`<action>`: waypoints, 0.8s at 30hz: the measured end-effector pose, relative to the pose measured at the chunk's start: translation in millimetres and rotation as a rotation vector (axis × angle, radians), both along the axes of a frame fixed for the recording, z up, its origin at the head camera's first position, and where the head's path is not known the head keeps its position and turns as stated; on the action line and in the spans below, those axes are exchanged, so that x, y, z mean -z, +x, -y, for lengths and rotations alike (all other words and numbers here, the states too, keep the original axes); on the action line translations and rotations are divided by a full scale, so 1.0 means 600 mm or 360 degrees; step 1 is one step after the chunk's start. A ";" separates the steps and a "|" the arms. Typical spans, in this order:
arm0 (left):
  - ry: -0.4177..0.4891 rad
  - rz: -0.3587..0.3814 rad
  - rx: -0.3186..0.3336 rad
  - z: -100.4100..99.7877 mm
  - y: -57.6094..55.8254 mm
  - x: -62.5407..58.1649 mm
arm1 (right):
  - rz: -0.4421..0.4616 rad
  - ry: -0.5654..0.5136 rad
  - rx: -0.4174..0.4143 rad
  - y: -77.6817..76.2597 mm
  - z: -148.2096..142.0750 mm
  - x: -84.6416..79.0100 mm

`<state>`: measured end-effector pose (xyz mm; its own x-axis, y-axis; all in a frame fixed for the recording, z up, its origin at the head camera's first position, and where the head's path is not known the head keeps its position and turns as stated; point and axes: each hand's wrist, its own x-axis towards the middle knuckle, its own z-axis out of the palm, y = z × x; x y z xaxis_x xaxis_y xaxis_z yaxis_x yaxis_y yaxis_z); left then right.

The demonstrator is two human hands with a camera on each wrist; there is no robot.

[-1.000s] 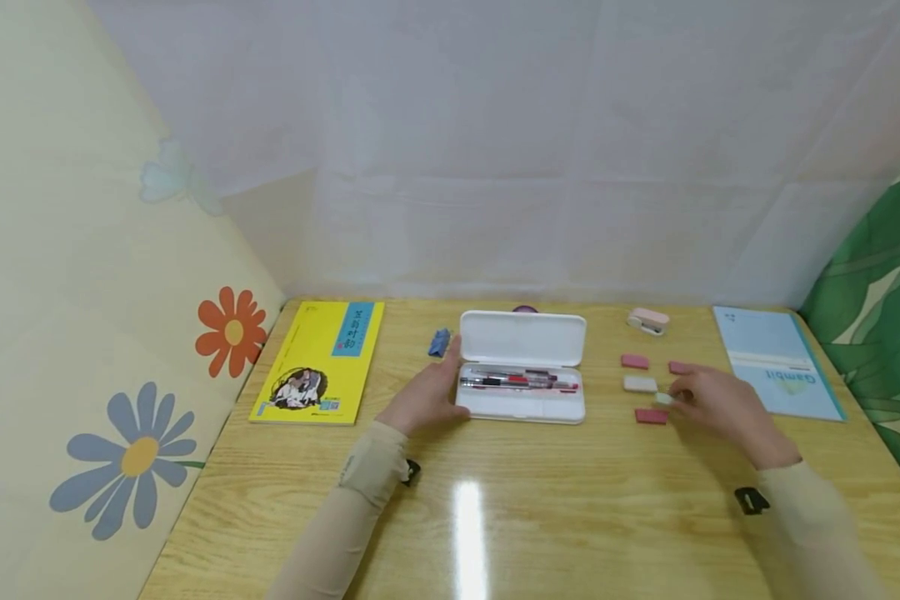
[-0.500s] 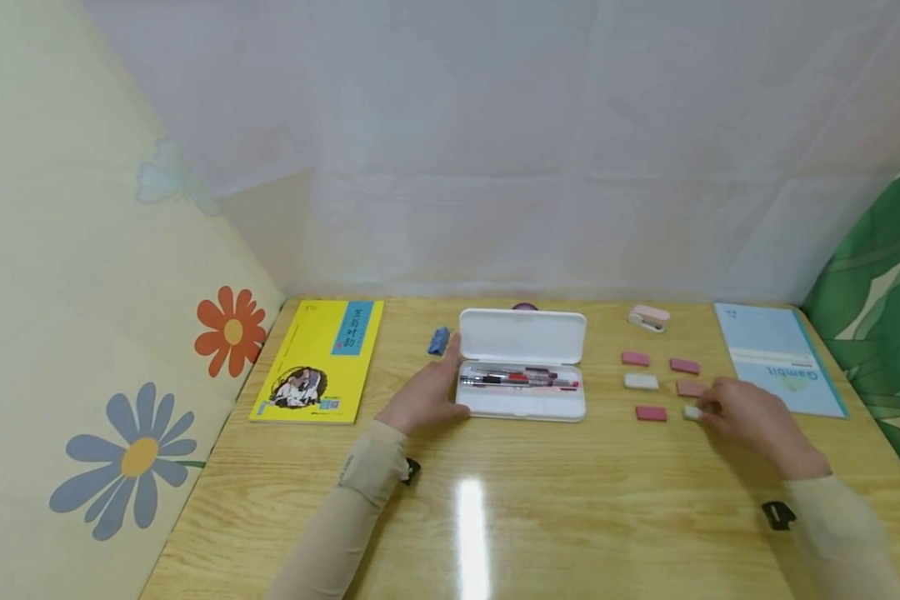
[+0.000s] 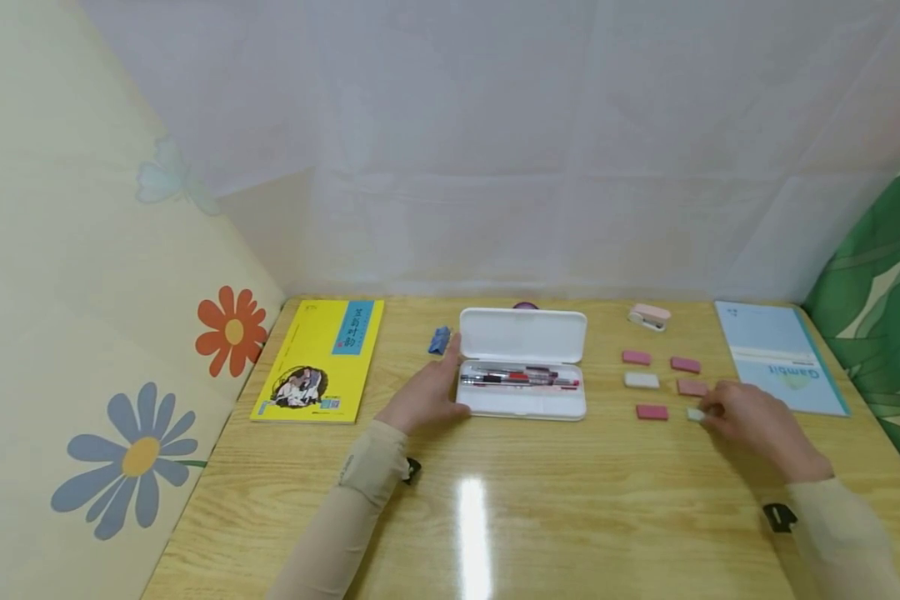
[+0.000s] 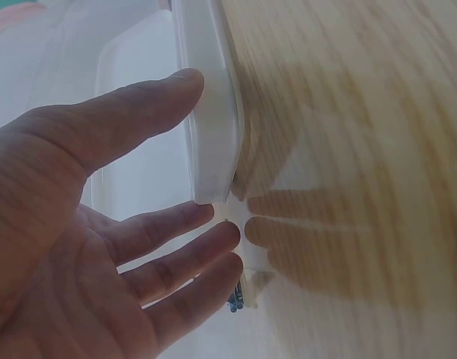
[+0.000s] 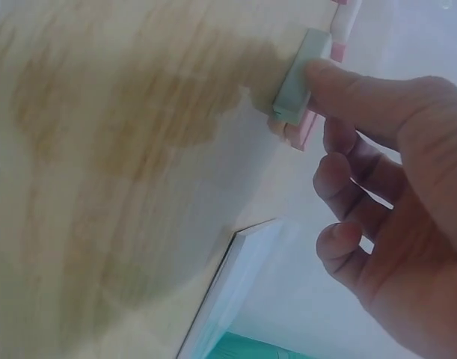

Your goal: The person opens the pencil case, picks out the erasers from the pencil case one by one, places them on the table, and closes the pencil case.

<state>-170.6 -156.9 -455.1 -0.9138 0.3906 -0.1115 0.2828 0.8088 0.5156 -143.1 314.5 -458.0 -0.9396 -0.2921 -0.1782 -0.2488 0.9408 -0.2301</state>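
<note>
Beside the left end of an open white pencil case point(image 3: 525, 406), my left hand point(image 3: 426, 395) rests with its fingers spread. In the left wrist view the thumb touches the case's side wall point(image 4: 213, 112), and the other fingers reach past its corner, fairly straight. Several pens point(image 3: 517, 378) lie in the case. On the right, my right hand point(image 3: 753, 423) pinches a pale green eraser point(image 5: 297, 82) between thumb and fingers, at the table surface. Just behind that eraser lies a pink eraser point(image 3: 692, 387). Several other pink erasers and a white eraser point(image 3: 641, 380) lie to the left and behind.
A yellow book point(image 3: 322, 358) lies at the left, and a light blue notebook point(image 3: 783, 358) at the far right. A pink stapler point(image 3: 649, 316) stands behind the erasers. A small blue object point(image 3: 439, 340) lies left of the case; a purple round thing point(image 3: 525, 306) shows behind its lid.
My right hand has moved right and toward me with the pale green eraser, from beside the white eraser to in front of a pink one. The left hand stays at the case.
</note>
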 end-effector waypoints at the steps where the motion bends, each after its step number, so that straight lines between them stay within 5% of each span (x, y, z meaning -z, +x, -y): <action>1: 0.0004 0.0006 -0.0001 0.000 0.000 -0.001 | -0.0008 -0.0027 0.0016 0.000 0.000 -0.001; 7: 0.0008 0.0029 -0.0014 -0.001 0.001 -0.002 | -0.0147 -0.0197 0.0038 -0.019 0.029 -0.018; 14: 0.0009 0.0027 -0.0005 0.001 0.001 0.003 | -0.0271 -0.0294 -0.0123 -0.063 0.123 -0.048; 24: 0.0019 0.0035 -0.0014 0.000 0.000 -0.001 | -0.0369 -0.0372 -0.0152 -0.110 0.218 -0.057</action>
